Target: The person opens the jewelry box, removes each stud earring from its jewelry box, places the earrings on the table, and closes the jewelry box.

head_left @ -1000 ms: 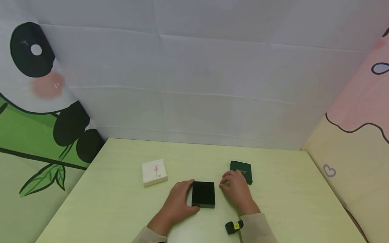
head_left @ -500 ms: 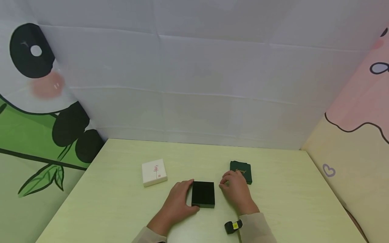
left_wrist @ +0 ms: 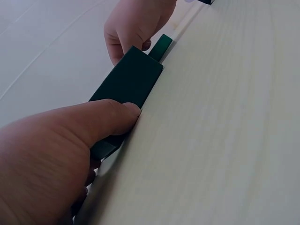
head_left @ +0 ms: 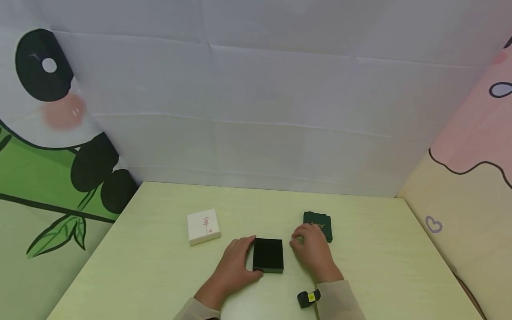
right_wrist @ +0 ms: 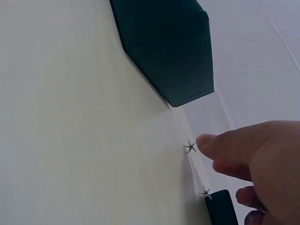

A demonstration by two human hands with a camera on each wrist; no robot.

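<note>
A square dark green box [head_left: 268, 256], almost black in the head view, lies on the table. My left hand [head_left: 232, 269] grips its left side, with the thumb [left_wrist: 123, 117] along the near side. To the right, my right hand [head_left: 314, 253] has bent fingers, thumb and index tips close together. It partly covers a flat dark green pouch [head_left: 323, 222] with gold lettering. In the right wrist view, a small silver starfish-shaped piece [right_wrist: 190, 147] is right at the thumb tip; a second starfish piece [right_wrist: 205, 193] overlaps the pouch's corner. I cannot tell whether the fingers pinch the first one.
A white box [head_left: 204, 226] with a pink flower print stands at the back left. A black band with a yellow label [head_left: 311, 297] is beside the right cuff. Pale table [head_left: 140, 266] meets a white cloth wall [head_left: 256, 146] at the back.
</note>
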